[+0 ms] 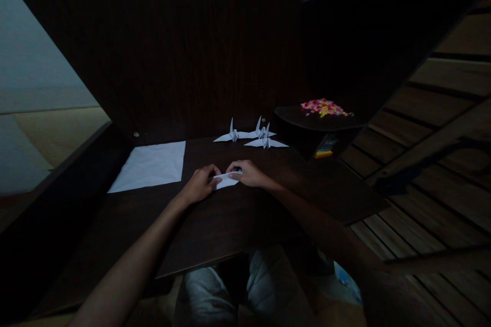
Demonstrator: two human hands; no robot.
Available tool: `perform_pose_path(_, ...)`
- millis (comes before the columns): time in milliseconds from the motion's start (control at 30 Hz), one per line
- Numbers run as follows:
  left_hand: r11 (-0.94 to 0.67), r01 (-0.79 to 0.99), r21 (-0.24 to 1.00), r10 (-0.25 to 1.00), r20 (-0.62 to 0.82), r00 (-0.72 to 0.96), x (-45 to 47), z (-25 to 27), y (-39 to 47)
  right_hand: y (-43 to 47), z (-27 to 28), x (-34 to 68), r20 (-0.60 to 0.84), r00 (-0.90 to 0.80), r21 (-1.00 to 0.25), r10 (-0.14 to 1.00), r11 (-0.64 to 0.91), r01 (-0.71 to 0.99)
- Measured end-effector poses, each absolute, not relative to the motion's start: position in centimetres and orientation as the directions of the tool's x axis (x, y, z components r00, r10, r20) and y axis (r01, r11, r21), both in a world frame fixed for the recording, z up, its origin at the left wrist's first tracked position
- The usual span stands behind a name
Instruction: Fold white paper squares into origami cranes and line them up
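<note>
A small folded piece of white paper [226,181] is held between my two hands, low over the dark desk. My left hand [201,183] pinches its left end, thumb on the near face. At the right end, my right hand [247,172] grips the paper with thumb and curled fingers. Just beyond my hands stand three white paper cranes [266,143] with wings spread, close together near the back panel. To the left lies a larger, slightly creased white sheet [153,166], flat on the desk.
The dark wooden desk [215,225] has a tall back panel [184,61]. On a small rounded shelf [307,121] at the right sits a heap of pink, red and yellow bits [324,107]. Below it is a yellow-edged object [324,154]. Wooden slats [452,82] line the right side.
</note>
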State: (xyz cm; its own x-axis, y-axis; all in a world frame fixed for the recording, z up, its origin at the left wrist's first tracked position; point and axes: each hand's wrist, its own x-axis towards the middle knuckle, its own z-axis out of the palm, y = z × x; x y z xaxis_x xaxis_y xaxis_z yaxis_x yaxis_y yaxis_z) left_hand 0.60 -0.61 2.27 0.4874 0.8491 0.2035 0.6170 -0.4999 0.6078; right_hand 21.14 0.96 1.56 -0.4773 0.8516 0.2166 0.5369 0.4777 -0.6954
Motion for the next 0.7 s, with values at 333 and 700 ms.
perform_pose_path(333,-0.353,0.503,0.789,0.935,0.273,0.228,0.4,2.6,-0.3,-0.2,2.8,21.1,0.639,-0.130,-0.588,0.758,0.590,0.554)
perform_pose_path(700,-0.151,0.024,0.988,0.988,0.150,0.037,1.4,2.6,-0.6,0.4,1.3,19.8,0.433,-0.100,-0.892,0.896,0.442,0.097)
